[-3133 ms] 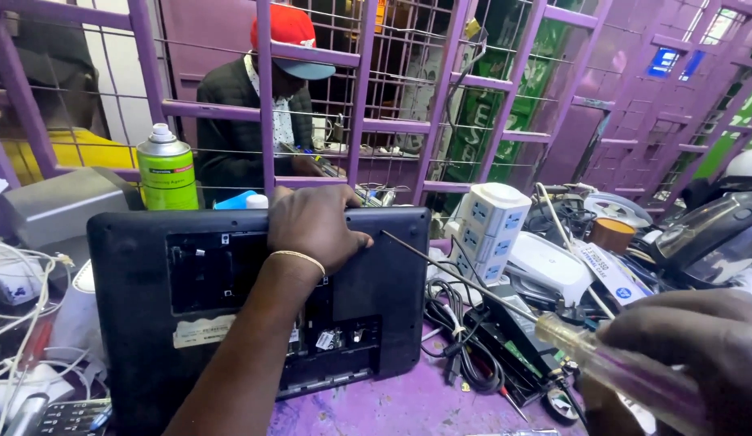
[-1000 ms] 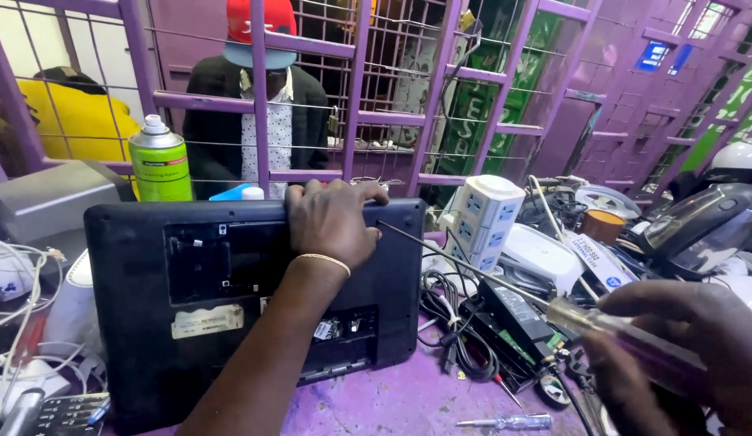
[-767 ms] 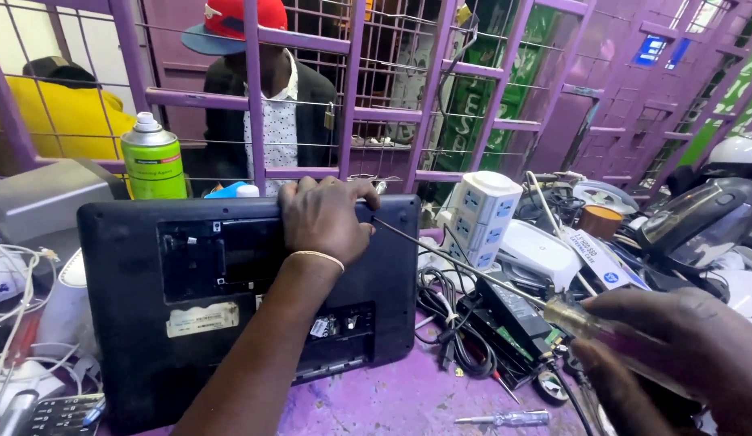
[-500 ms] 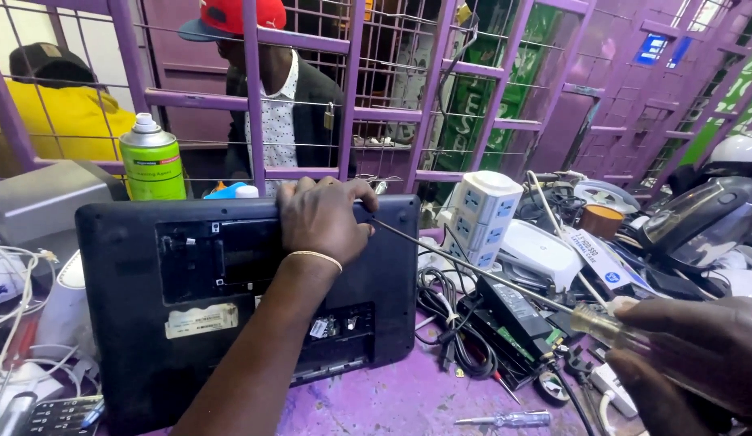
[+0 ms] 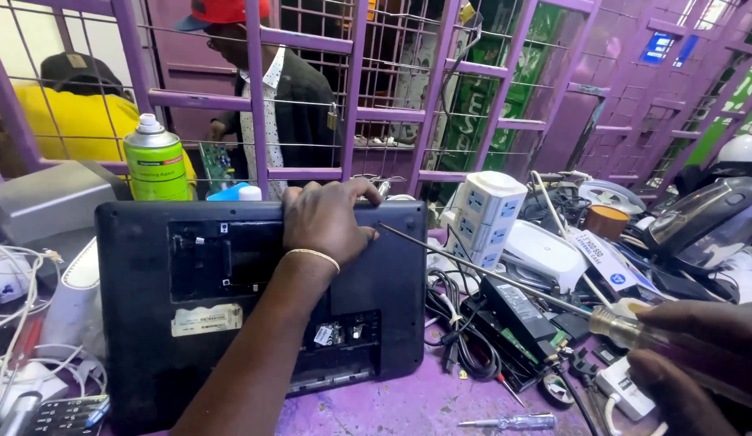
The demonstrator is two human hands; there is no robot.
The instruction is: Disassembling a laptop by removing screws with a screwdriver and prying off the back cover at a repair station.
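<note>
- Laptop [image 5: 255,307] lies upside down at centre left of the frame, base plate up, so its screws and open bays face the person.
- Left hand [image 5: 323,222] rests flat and spread on the laptop's far edge, fingers curled over the rim; it grips nothing and seems to pin the laptop so it cannot slide.
- Right hand [image 5: 699,355], at lower right, is closed around the clear handle of a long screwdriver [image 5: 489,278]; the thin shaft slants up and left, its tip at the laptop's upper right corner, beside the left thumb.
- Purple tabletop [image 5: 408,404] carries a small spare screwdriver [image 5: 509,421] near the bottom edge, black cables and a charger [image 5: 513,311] at centre.
- Green spray can [image 5: 156,159] stands behind the laptop at upper left; a white socket tower [image 5: 489,216] stands right of it.
- Beyond the purple grille [image 5: 352,113], other people stand.
</note>
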